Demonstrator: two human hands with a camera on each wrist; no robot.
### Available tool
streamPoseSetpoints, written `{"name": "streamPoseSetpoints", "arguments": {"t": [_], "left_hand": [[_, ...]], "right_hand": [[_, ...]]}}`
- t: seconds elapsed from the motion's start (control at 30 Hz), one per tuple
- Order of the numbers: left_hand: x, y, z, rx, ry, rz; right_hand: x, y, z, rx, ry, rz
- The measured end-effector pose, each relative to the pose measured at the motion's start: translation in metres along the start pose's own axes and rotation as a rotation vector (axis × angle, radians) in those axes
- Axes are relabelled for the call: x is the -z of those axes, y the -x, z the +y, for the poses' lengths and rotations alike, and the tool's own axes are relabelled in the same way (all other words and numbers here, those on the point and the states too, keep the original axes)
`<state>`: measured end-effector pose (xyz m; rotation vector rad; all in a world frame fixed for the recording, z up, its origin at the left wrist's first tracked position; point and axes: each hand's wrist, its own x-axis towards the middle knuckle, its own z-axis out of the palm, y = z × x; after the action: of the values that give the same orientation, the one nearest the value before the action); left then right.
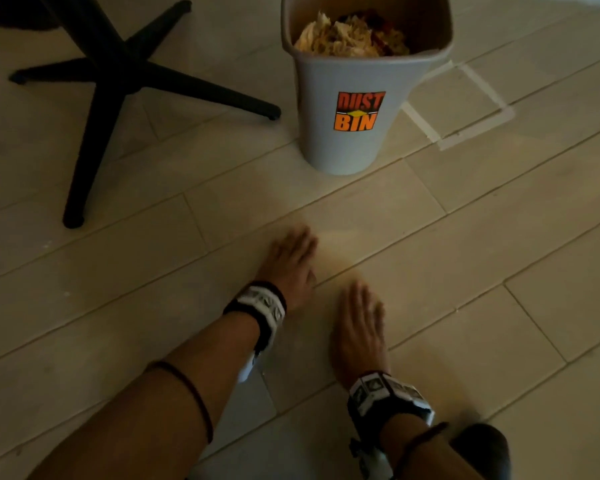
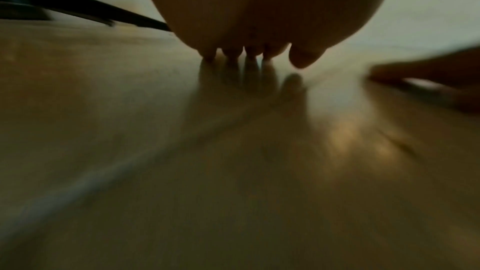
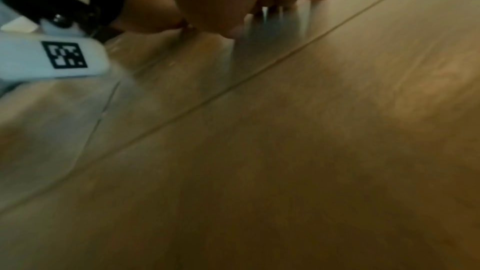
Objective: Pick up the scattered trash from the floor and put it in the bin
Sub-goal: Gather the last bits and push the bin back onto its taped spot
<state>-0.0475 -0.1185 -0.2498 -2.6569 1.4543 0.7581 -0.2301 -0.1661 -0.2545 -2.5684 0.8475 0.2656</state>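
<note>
A grey bin with an orange "DUST BIN" label stands at the top centre, crumpled paper trash piled inside it. My left hand lies palm down just over the floor below the bin, fingers straight and together, holding nothing. My right hand is flat beside it, slightly nearer to me, also with nothing in it. The left wrist view shows the left hand's fingertips touching or nearly touching the floor. In the blurred right wrist view the right hand hovers low over the planks. No loose trash shows on the floor.
A black star-shaped chair base spreads over the floor at the upper left. Pale tape lines mark a square on the planks to the right of the bin. A dark shape, perhaps a foot or knee, is at the lower right.
</note>
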Motion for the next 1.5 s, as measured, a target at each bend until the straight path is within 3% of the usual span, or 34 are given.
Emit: {"name": "streamPoseSetpoints", "arguments": {"t": [0.07, 0.17, 0.2, 0.3, 0.33, 0.4, 0.47, 0.53, 0.63, 0.73, 0.87, 0.93, 1.03, 1.1, 1.2, 1.3, 1.4, 1.5], "left_hand": [[-0.024, 0.031, 0.009, -0.125, 0.000, -0.013], [-0.040, 0.073, 0.002, -0.179, -0.007, 0.019], [-0.040, 0.087, -0.005, -0.118, 0.033, 0.038], [-0.048, 0.120, -0.027, 0.256, 0.212, 0.218], [-0.051, 0.128, -0.029, 0.369, 0.235, 0.238], [-0.057, 0.137, -0.017, 0.463, 0.260, 0.195], [-0.071, 0.136, 0.013, 0.401, 0.242, 0.203], [-0.080, 0.134, 0.044, 0.239, 0.196, 0.162], [-0.076, 0.137, 0.041, 0.117, 0.196, 0.105], [-0.067, 0.147, 0.000, 0.343, 0.259, 0.253], [-0.070, 0.153, -0.017, 0.641, 0.310, 0.243], [-0.072, 0.154, 0.008, 0.577, 0.295, 0.212], [-0.087, 0.155, 0.047, 0.282, 0.182, 0.102], [-0.082, 0.154, 0.043, 0.194, 0.197, 0.106], [-0.071, 0.146, 0.010, 0.310, 0.292, 0.245], [-0.054, 0.133, -0.009, 0.406, 0.294, 0.205], [-0.045, 0.114, 0.005, 0.306, 0.234, 0.116], [-0.056, 0.110, 0.035, 0.179, 0.192, 0.035]], "right_hand": [[-0.004, 0.009, -0.002, 0.211, 0.025, -0.051], [0.005, 0.005, 0.012, 0.217, -0.011, 0.026], [0.008, 0.002, 0.016, 0.157, -0.025, 0.063], [0.009, -0.005, 0.015, 0.008, -0.057, 0.116], [0.008, -0.006, 0.013, 0.005, -0.053, 0.117], [0.005, -0.002, 0.003, 0.030, -0.015, 0.086], [0.000, 0.007, -0.012, 0.102, 0.032, 0.032], [-0.009, 0.018, -0.021, 0.223, 0.056, -0.066], [-0.007, 0.021, -0.020, 0.308, 0.034, -0.078], [0.010, 0.004, -0.017, 0.184, -0.008, -0.011], [0.025, -0.027, -0.027, 0.106, 0.054, -0.065], [0.024, -0.032, -0.035, 0.143, 0.102, -0.137], [0.013, -0.019, -0.036, 0.273, 0.123, -0.212], [0.006, -0.007, -0.031, 0.368, 0.085, -0.216], [0.012, -0.005, -0.025, 0.337, -0.025, -0.123], [0.020, -0.011, -0.025, 0.214, 0.009, -0.093], [0.020, -0.008, -0.027, 0.106, 0.004, -0.031], [0.014, 0.007, -0.032, 0.144, 0.026, -0.055]]}}
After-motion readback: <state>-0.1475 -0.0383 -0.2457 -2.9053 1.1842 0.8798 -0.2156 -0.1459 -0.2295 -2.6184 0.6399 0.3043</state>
